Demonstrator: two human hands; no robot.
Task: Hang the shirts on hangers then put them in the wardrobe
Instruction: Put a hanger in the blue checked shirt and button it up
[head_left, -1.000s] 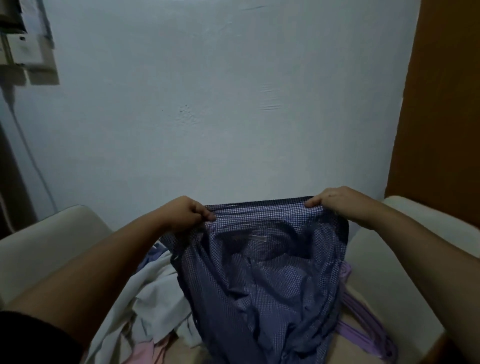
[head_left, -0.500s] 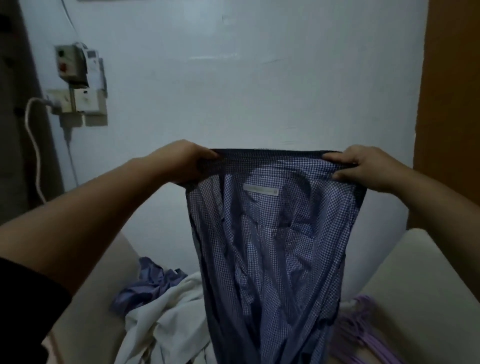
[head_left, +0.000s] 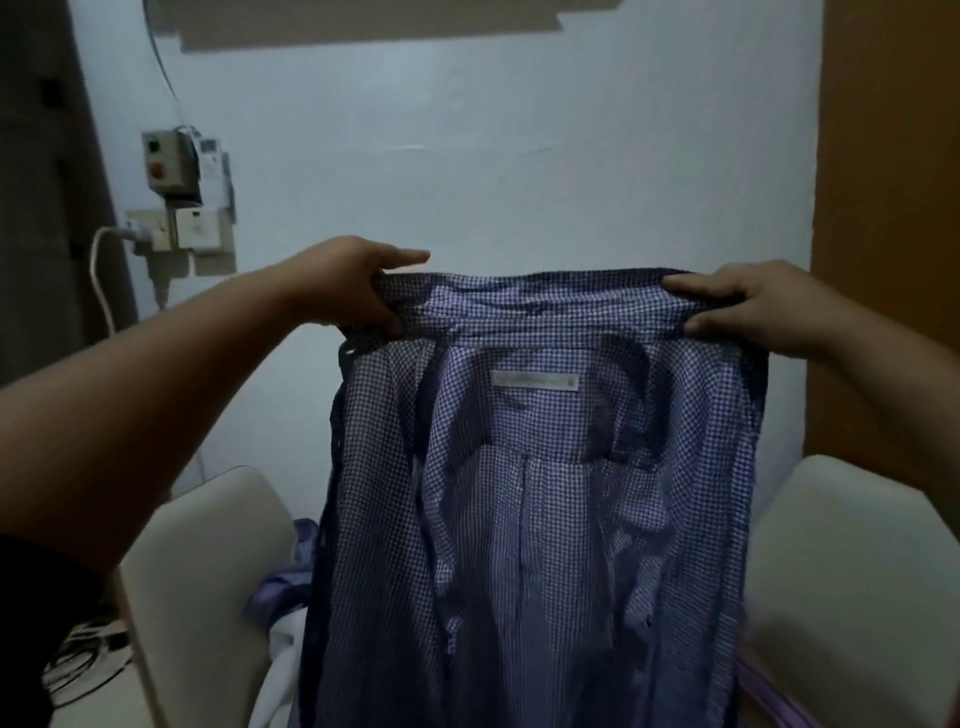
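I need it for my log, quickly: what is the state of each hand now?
Left hand: fingers grip the checked shirt at its collar.
Right hand: fingers grip the collar's other end.

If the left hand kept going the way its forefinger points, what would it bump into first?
Probably the right hand, which grips the far end of the checked shirt's collar. The left hand points along that collar; depth is unclear.

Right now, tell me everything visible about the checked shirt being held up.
The checked shirt is a blue-and-white small-check woven fabric, thin and creased. It hangs upright with its inside facing the camera, showing a pale label below the collar and a centre back pleat. The left hand and right hand each pinch one end of the collar, stretching it level. The lower part runs out of view; it is not on a hanger.
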